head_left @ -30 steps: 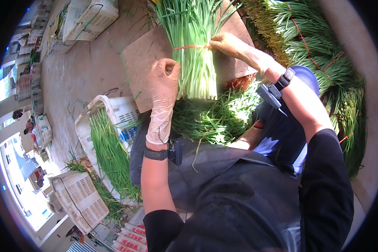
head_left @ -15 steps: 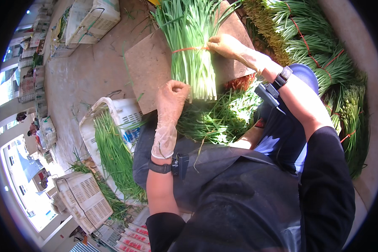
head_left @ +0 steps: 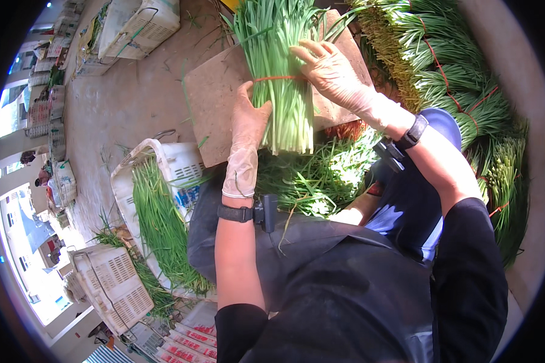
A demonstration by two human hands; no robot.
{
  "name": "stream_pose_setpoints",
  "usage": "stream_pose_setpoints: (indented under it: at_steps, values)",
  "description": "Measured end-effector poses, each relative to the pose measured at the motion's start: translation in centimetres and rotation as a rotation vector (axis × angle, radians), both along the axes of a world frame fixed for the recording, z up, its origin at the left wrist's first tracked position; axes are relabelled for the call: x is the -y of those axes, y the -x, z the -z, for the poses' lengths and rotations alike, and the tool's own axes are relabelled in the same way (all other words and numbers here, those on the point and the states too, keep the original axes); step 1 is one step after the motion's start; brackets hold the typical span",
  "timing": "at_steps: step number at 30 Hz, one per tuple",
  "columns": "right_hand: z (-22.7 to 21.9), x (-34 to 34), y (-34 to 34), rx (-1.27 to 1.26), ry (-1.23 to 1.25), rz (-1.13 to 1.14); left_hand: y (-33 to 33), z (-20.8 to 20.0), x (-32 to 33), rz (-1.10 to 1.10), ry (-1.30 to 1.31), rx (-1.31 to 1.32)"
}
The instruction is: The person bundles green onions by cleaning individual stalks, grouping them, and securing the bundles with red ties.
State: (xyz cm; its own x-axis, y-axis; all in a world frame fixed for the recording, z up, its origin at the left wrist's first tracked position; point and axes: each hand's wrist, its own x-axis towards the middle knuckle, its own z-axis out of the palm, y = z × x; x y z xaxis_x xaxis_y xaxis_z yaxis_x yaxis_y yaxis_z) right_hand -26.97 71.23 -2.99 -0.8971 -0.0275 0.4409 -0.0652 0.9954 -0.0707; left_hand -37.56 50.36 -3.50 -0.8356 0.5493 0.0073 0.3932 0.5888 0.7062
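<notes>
A thick bundle of garlic chives [head_left: 284, 115], tied with a red band [head_left: 280, 78], lies on a brown board [head_left: 215, 109], its pale cut ends toward me. My left hand [head_left: 249, 120], in a thin glove, is at the bundle's left edge just below the band, thumb and fingers apart. From the right, my gloved right hand [head_left: 333, 74] reaches over the band with its fingers spread against the leaves. Both hands are open; whether the left fingertips press on the stalks is hard to tell.
Loose chives [head_left: 309, 181] lie between the board and my lap. To the left stands a white crate [head_left: 122, 181] of long green leaves, with another crate [head_left: 112, 284] tipped nearby. Tied bundles [head_left: 460, 78] are stacked at right. More crates [head_left: 142, 27] stand at far left.
My left hand has moved up from the cut ends to the band and its pinch has opened. My right hand has let go of the band and spread its fingers over the leaves.
</notes>
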Motion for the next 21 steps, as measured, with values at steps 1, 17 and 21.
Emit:
stream_pose_setpoints:
  at_steps: [1,17,21]
  values:
    - [0.0,-0.8,0.0,-0.017,-0.033,-0.104,0.1,0.5,-0.3,-0.006,-0.011,0.014]
    - [-0.5,-3.6,-0.1,0.282,0.019,-0.440,-0.2,-0.4,-1.0,-0.054,-0.250,0.451]
    - [-0.2,-3.5,-0.3,0.248,0.021,-0.384,0.2,0.7,-0.5,0.233,-0.266,-0.336]
